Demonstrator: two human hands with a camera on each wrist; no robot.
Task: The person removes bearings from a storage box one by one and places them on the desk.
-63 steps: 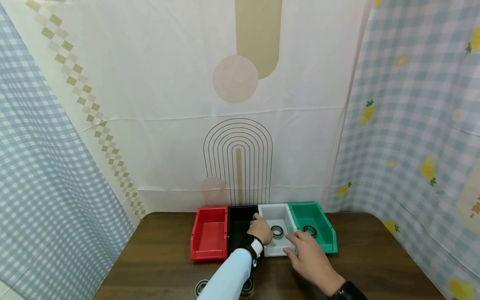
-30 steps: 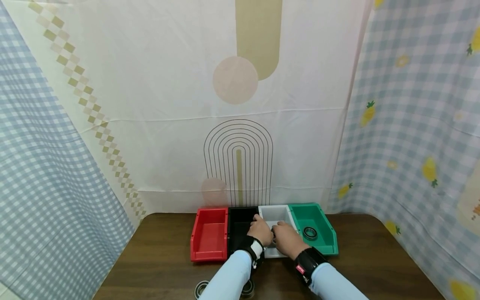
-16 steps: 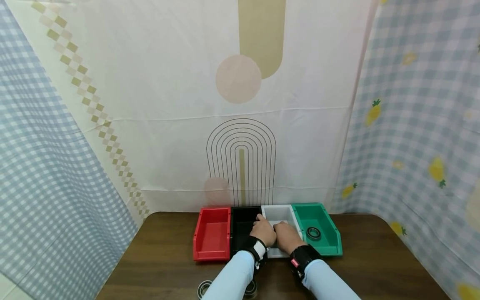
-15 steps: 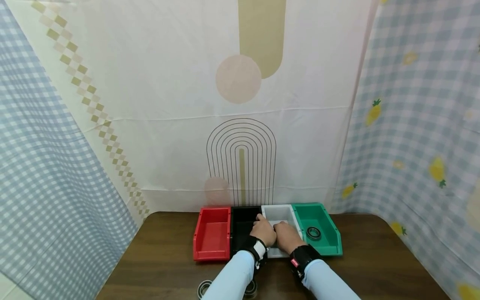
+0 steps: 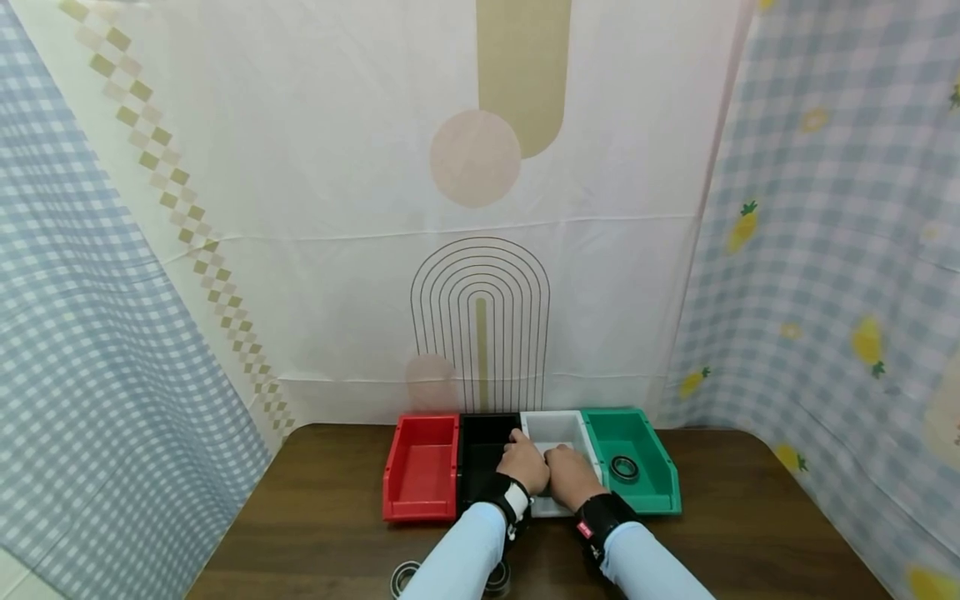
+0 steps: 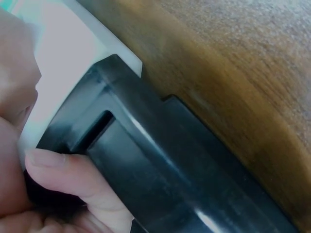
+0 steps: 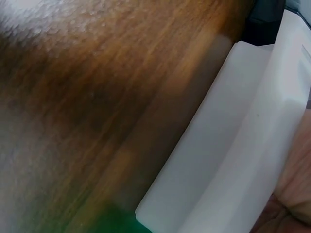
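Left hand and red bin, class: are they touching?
Apart: the head view shows part of the black bin between the left hand and the red bin.

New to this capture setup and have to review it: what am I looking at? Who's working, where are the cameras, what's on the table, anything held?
No machine here: a person works with two bare hands, left hand and right hand. The wide picture comes from a head camera looking forward and down; the two close-ups come from cameras worn on each wrist.

On the wooden table stand four bins in a row: red bin, black bin, white bin, green bin. A dark ring lies in the green one. Nearer the person, metal rings show on either side of the left sleeve.

The left hand is where black and white bins meet; the right is over the white. Whether either holds a ring is hidden.
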